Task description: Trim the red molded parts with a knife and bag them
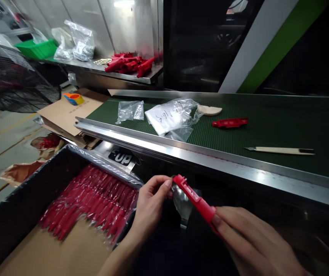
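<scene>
Many bagged red parts (92,203) | in lined carton (23,199) | right hand (253,245) grips red part (194,197)

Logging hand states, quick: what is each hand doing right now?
Left hand: fingers pinched on the clear plastic bag at the red part's tip.
Right hand: closed on the red plastic part.

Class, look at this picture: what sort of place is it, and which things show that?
Probably a factory packing line. A green conveyor belt runs past, a lined box holds rows of bagged red parts, and the right hand holds one red part at a clear bag pinched by the left hand.
</scene>
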Motion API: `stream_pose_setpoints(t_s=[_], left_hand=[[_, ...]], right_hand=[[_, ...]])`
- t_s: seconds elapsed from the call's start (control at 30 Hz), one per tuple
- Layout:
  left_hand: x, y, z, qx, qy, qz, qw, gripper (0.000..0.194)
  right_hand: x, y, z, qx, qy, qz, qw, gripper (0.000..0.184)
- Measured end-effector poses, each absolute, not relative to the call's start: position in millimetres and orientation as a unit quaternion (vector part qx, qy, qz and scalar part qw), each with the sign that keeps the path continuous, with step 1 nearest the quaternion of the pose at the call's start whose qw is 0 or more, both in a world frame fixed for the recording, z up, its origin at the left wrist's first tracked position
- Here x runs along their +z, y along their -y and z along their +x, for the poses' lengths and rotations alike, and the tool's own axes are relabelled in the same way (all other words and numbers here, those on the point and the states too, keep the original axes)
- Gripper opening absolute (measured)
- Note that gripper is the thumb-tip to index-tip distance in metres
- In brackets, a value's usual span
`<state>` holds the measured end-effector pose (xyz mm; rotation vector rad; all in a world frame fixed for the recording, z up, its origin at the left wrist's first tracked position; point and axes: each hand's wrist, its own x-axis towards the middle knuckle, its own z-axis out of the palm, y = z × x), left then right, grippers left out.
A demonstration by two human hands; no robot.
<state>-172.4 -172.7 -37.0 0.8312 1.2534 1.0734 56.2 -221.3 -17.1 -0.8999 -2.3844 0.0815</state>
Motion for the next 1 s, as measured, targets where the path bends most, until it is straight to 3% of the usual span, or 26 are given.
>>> stream_pose_setpoints(t_s=[0.43, 0.73, 0.9, 1.0], left_hand=[[-42.1, 172.7, -181.4, 0.477, -0.524, 0.391, 0.587, 0.022], [-41.4, 176.4, -182.1, 0.486, -0.505, 0.563, 0.438, 0.011], [-53.1, 183.6, -178.5, 0.511, -0.526, 0.569, 0.372, 0.010], [-60.6, 189.6, -175.8, 0.521, -0.554, 0.538, 0.364, 0.008]], right_hand=[[-13.8, 217.6, 49.1, 0.026, 0.921, -0.283, 0.265, 0.041], [-21.9, 206.0, 37.7, -0.006, 0.929, -0.250, 0.272, 0.032], [-39.1, 215.3, 12.5, 0.043, 0.831, -0.361, 0.421, 0.035], [-51.6, 225.6, -8.9, 0.222, 0.653, -0.520, 0.505, 0.021]])
